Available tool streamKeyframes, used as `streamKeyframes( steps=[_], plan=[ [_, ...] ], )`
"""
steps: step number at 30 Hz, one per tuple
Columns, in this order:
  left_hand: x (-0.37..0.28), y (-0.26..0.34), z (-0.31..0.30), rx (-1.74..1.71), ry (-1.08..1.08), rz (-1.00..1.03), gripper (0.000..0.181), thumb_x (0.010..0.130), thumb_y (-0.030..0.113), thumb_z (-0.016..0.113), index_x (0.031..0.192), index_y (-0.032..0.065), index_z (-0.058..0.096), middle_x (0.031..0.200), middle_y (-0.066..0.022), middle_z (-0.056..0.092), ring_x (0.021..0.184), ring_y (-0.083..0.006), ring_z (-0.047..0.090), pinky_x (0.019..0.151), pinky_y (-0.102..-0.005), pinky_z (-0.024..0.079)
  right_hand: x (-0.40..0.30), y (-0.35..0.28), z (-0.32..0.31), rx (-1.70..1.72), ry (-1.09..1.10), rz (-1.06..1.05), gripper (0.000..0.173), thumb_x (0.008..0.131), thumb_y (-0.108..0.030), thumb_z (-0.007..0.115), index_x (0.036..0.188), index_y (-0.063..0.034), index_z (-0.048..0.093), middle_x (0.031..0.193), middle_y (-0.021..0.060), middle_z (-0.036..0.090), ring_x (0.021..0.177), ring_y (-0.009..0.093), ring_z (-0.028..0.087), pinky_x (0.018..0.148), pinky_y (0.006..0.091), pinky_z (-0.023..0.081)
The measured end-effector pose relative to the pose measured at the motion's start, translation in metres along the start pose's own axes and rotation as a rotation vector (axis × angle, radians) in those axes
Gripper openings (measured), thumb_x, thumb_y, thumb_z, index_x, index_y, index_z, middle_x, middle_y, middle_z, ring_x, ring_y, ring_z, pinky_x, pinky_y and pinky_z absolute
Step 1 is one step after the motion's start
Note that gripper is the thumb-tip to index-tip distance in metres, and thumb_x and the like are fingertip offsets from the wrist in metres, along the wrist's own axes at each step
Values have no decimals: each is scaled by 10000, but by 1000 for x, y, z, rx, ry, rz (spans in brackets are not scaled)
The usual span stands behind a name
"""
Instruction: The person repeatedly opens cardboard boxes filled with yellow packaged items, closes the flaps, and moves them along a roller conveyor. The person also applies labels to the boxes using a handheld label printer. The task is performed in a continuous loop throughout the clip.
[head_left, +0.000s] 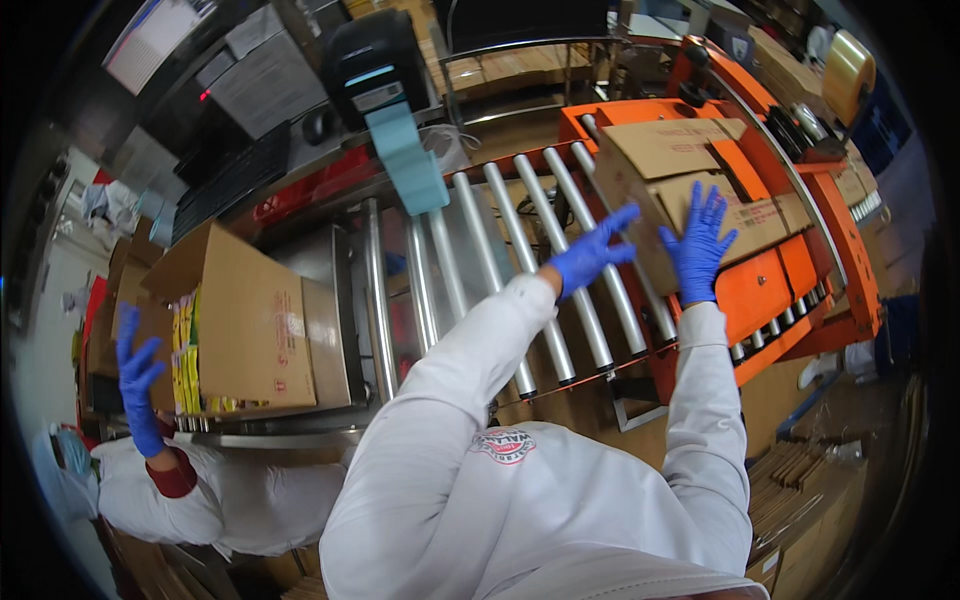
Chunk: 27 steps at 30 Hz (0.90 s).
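A cardboard box (667, 150) lies in the orange case-sealing machine (757, 289) on the right, with its top flaps folded inward. My right hand (699, 244), in a blue glove, is spread over the box's near top edge; its fingers are apart. My left hand (596, 251), also gloved, reaches over the metal rollers (551, 214) beside the box's left side, fingers apart; whether it touches the box I cannot tell. On the left, an open cardboard box (255, 330) holds yellow and green packets (186, 352).
A co-worker's gloved hand (139, 375) is raised beside the open box. A black dispenser (379, 67) with a blue paper towel (405, 161) hanging over the rollers stands behind. A tape roll (847, 79) is mounted at the upper right. Flattened cardboard (787, 472) stands at the lower right.
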<state>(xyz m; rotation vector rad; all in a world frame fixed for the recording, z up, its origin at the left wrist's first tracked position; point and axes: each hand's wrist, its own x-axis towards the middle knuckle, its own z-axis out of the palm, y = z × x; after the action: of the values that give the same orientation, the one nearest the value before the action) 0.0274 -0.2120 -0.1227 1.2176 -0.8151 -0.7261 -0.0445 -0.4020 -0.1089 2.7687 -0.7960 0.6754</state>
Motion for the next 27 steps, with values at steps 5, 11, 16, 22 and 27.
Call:
streamKeyframes(
  steps=[5,11,16,22,27],
  plan=[
    [-167,19,-5,353,-40,-139,354,900,206,546,1240,105,554,1257,-78,549,1171,-208,488,966,-333,389,34,59,34,-41,76,27,991,725,-495,676,1470,-332,44,1550,22,32,1419,268,77,957,735,172],
    [-360,34,-38,685,713,-157,212,875,33,539,1056,44,648,955,-82,643,871,-157,604,790,-274,472,57,-31,76,380,200,132,567,776,-277,699,1285,-193,462,1300,136,471,1184,269,464,963,494,367],
    [-451,34,-23,477,1237,-30,174,845,-21,519,940,28,656,877,-85,637,787,-184,613,739,-286,490,24,-264,43,1027,-1484,-541,258,878,-233,573,1124,-163,609,882,15,678,750,131,640,635,261,474],
    [-523,40,-21,1042,1319,-28,182,819,38,582,983,47,660,859,-124,649,733,-266,609,674,-336,486,104,-381,87,337,-1450,-713,443,845,-414,595,1214,-170,580,1183,-17,593,1023,162,566,845,318,462],
    [-594,39,-24,564,1880,96,177,845,9,532,976,19,650,823,-66,652,725,-132,587,656,-266,473,65,-450,82,278,-104,-653,649,758,-493,610,1311,-182,474,1379,136,438,1313,308,340,1067,484,222]
  ],
)
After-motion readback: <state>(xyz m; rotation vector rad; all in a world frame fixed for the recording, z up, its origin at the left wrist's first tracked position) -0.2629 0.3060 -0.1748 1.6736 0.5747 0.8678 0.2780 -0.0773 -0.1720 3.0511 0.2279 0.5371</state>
